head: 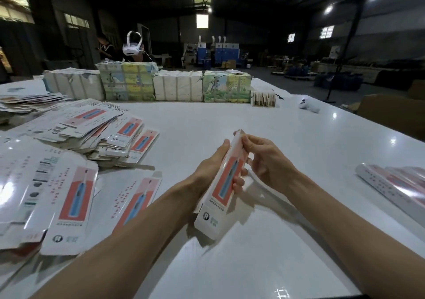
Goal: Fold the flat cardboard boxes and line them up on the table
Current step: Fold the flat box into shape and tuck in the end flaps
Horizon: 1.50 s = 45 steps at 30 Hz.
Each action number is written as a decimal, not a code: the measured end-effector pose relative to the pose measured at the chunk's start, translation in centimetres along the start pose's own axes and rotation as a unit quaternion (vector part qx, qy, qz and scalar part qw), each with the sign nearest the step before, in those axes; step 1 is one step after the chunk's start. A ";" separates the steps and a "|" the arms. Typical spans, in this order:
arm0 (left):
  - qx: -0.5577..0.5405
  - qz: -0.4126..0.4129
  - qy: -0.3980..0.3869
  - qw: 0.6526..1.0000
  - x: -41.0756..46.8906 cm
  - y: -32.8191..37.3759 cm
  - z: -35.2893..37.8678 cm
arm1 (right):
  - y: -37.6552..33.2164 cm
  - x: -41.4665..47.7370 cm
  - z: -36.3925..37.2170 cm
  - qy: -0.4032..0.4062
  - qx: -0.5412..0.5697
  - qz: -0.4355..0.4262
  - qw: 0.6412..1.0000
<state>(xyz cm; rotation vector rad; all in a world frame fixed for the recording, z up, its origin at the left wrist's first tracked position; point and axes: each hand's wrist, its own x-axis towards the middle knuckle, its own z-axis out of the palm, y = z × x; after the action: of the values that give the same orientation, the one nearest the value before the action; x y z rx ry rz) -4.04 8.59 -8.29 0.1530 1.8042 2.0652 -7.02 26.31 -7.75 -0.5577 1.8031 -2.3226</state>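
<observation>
Your left hand [210,167] cradles the long white cardboard box with a red-and-blue panel [224,183] from beneath, above the glossy white worktop [264,137]. Your right hand [264,158] pinches its far end. Flat printed cartons [92,133] are heaped at your left; finished boxes [395,183] lie at your right.

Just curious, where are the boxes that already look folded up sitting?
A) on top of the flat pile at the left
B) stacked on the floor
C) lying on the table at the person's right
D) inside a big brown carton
C: the folded boxes lie side by side on the white table at the right edge of the view, while the flat unfolded boxes are heaped at the left.
</observation>
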 end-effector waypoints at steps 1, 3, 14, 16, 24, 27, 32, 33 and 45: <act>-0.024 -0.005 -0.009 1.000 0.0 0.0 0.2 | 0.0 -0.1 0.0 -0.001 0.010 0.002 1.000; -0.070 -0.009 -0.012 0.997 0.0 -0.4 0.3 | 0.2 -0.2 0.3 0.014 0.012 -0.002 1.000; -0.124 0.050 0.051 0.990 -0.1 -1.3 -1.3 | 1.9 -0.4 1.1 0.038 -0.063 -0.003 0.997; -0.090 0.072 0.091 0.989 0.0 -1.3 -0.9 | 1.7 -0.6 1.1 0.033 -0.089 -0.022 0.995; 0.059 0.234 0.149 0.959 0.8 -1.6 -0.4 | 1.3 -0.8 0.9 0.048 -0.147 -0.070 0.985; 0.033 0.193 0.104 0.975 0.6 -1.3 -0.3 | 1.1 -0.9 0.8 0.050 -0.156 -0.065 0.984; 0.090 0.166 0.060 0.980 0.7 -1.0 -0.3 | 0.7 -1.2 1.0 0.038 -0.141 -0.061 0.987; 0.105 0.161 0.063 0.979 0.7 -1.1 -0.3 | 0.7 -1.2 1.0 0.036 -0.140 -0.061 0.988; 0.127 0.123 0.033 0.984 0.4 -1.3 0.2 | 1.0 0.0 0.2 0.111 -0.026 -0.044 0.993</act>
<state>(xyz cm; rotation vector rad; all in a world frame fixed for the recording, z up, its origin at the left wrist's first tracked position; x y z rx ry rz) -4.07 9.06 -9.61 0.4026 2.1824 2.0086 -7.08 25.80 -8.69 -0.4084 1.9778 -2.4886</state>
